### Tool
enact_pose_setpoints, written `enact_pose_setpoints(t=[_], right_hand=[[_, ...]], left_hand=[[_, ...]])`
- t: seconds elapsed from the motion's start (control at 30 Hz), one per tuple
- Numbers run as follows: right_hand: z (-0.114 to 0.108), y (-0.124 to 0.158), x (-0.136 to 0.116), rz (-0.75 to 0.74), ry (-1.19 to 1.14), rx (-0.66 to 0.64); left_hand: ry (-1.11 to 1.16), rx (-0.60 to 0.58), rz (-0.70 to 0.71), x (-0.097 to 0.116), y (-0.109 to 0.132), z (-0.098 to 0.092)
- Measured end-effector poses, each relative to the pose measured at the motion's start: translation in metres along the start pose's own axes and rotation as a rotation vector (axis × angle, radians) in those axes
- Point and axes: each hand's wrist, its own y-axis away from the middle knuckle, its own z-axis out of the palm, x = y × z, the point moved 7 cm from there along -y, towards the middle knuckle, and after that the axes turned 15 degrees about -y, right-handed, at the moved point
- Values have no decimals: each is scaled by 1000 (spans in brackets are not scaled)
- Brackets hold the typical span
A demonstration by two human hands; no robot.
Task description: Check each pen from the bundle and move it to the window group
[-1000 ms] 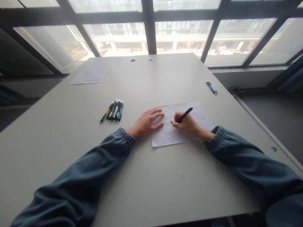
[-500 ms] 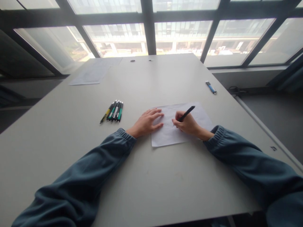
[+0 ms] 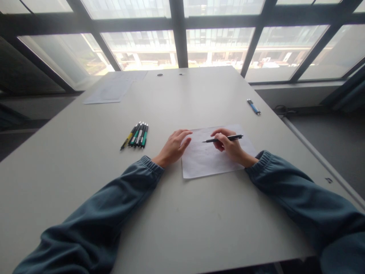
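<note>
A sheet of white paper (image 3: 205, 165) with faint marks lies on the table in front of me. My right hand (image 3: 229, 146) is over its right half, fingers closed around a black pen (image 3: 235, 137). The pen lies nearly level, its tip pointing left above the paper; whether the tip touches the sheet I cannot tell. At the paper's left edge rests my left hand (image 3: 175, 145), empty, its thumb apart from the fingers. To the left of that hand several pens (image 3: 138, 135) with black, green, white and yellow parts lie side by side.
The white table (image 3: 171, 228) reaches to the windows. Flat papers (image 3: 107, 89) lie at its far left. Near the right edge are blue pens (image 3: 253, 107). A round hole (image 3: 159, 75) shows at the back of the tabletop.
The pen in my right hand has swung from steeply upright to nearly level, and the fingers have lifted and shifted. My left hand's fingers have drawn closer together and back toward the paper's edge.
</note>
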Motion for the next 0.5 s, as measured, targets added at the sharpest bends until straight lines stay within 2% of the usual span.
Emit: enact_pose_setpoints(t=[0.07,0.17,0.33,0.5], right_hand=[[2,1,-2,-8,15,-10],[9,2,-3,12,25,-72],[18,8,-4,76,17,-209],[22,11,1,130,3,-280]], left_hand=[[55,54,-22,-1,0,-6],[115,95,32,5,1,-12],[186,99,187,21,4,-17],[245,112,231,28,5,-19]])
